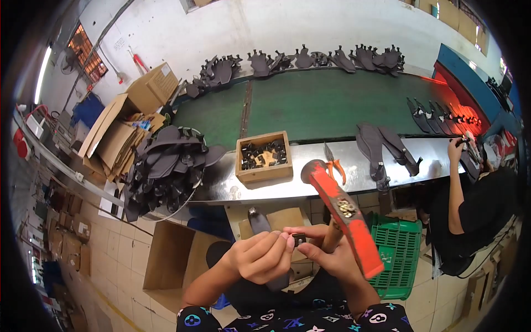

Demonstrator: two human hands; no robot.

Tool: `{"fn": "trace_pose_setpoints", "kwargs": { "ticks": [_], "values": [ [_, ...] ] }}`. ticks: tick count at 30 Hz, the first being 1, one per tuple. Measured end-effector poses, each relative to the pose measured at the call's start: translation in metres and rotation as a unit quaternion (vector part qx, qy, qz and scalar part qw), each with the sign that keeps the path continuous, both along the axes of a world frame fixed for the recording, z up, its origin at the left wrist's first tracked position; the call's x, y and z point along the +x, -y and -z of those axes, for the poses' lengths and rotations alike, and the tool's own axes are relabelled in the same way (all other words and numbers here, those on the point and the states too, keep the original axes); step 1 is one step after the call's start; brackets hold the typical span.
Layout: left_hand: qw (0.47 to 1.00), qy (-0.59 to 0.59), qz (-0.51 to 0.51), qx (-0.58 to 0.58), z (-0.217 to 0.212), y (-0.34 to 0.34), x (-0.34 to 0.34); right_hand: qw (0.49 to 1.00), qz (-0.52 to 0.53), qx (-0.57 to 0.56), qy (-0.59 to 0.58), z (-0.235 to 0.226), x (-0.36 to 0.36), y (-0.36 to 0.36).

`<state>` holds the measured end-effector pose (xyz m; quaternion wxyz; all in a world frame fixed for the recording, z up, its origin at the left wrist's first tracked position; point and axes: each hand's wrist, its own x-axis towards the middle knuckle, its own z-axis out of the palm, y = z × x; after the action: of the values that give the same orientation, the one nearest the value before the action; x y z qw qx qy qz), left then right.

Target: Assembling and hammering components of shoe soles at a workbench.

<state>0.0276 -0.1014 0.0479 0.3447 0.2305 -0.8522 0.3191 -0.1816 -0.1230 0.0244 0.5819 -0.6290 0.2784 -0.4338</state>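
Observation:
In front of my lap, my left hand is closed in a pinch at a small black buckle-like piece. The thumb and fingertip of my right hand meet the same piece from the other side. That right hand also grips the wooden handle of a hammer, whose worn red head tilts up and to the right. Below and behind my left hand lies a dark grey sandal sole, partly hidden by my fingers.
A wooden box of small black pieces stands on the metal bench edge, beside orange-handled pliers and loose soles. Soles pile up in a basket at left. A green conveyor belt, green crate and co-worker are nearby.

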Motion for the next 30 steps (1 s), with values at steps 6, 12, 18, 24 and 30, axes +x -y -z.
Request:
{"fn": "trace_pose_setpoints", "kwargs": {
  "ticks": [6,12,18,24,30],
  "values": [
    [0.877,-0.342,0.052,0.333,0.009,-0.026,-0.017,0.985,0.024,0.073,0.156,0.01,0.011,-0.016],
    [0.769,-0.468,0.052,0.432,0.031,-0.042,-0.026,0.966,-0.054,0.178,0.179,0.027,0.013,-0.026],
    [0.664,-0.587,0.1,0.452,0.032,-0.045,-0.016,0.949,-0.086,0.22,0.208,0.028,0.021,-0.029],
    [0.772,-0.478,0.0,0.418,0.022,-0.053,-0.007,0.963,-0.109,0.2,0.145,0.032,0.023,-0.02],
    [0.754,-0.459,-0.029,0.47,0.028,-0.053,-0.002,0.973,-0.086,0.17,0.13,0.046,0.028,-0.016]
  ]
}}
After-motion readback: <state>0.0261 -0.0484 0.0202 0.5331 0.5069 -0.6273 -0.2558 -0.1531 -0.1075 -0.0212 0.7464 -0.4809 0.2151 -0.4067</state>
